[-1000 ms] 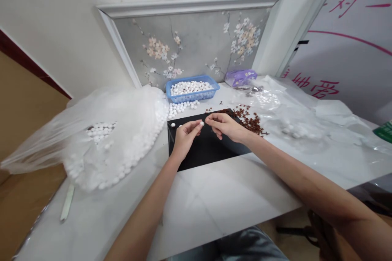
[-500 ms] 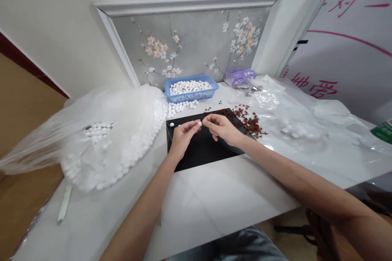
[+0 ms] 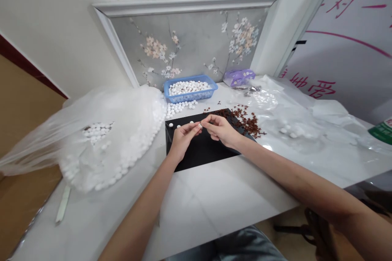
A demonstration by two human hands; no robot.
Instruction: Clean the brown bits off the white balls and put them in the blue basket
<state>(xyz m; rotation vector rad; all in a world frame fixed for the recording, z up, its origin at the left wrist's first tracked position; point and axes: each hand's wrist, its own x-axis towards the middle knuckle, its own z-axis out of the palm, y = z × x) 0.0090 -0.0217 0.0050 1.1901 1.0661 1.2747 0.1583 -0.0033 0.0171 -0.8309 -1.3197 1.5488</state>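
Between the fingertips of my left hand (image 3: 184,136) is a small white ball (image 3: 200,125), pinched over a black mat (image 3: 199,153). My right hand (image 3: 221,129) is closed in a pinch and its fingertips meet the ball; whatever they may hold is too small to make out. Other white balls lie on the back edge of the mat, one white ball (image 3: 170,124) near its left corner. Small reddish-brown star-shaped pieces (image 3: 249,122) are heaped on the mat's right side and the table beside it.
Behind the mat stands a blue basket (image 3: 191,100) full of white balls, with more balls loose before it. A large clear plastic bag (image 3: 131,110) of balls lies left. A purple packet (image 3: 239,77) and crumpled plastic wrapping (image 3: 294,114) are on the right.
My right hand's fingertips have closed in on the white ball in my left hand, where a small gap showed before. The view has shifted slightly.
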